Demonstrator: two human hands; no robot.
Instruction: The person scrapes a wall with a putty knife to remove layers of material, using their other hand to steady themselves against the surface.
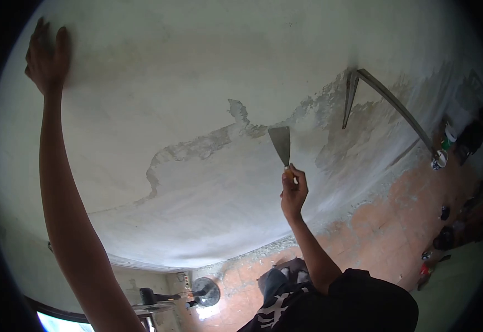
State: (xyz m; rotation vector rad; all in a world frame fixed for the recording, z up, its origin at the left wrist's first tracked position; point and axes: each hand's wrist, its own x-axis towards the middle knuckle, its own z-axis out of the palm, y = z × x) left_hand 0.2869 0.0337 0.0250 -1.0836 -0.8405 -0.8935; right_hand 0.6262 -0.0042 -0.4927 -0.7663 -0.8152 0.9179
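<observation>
1. A reddish floor [385, 221] is seen in the lower right of the frame.
2. Grey dust [252, 255] is spread along its edge by the wall.
3. A fan [205, 291] is stood at the bottom middle.
4. A small pot [438, 159] and a red can [424, 269] are set at the right.

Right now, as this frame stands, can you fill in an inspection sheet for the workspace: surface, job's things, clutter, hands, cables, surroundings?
Surface: the wall is pale, with a jagged edge where the top coat has come off and rough grey patches to the right.
Job's things: putty knife, blade against the wall beside the peeled edge.
Clutter: pots and cans on the floor at the right; grit along the foot of the wall.
Hands: left hand open, flat on the wall high up; right hand closed on the putty knife's handle.
Cables: nothing seen.
Surroundings: reddish tiled floor; long metal strip leaning on the wall; standing fan.
</observation>
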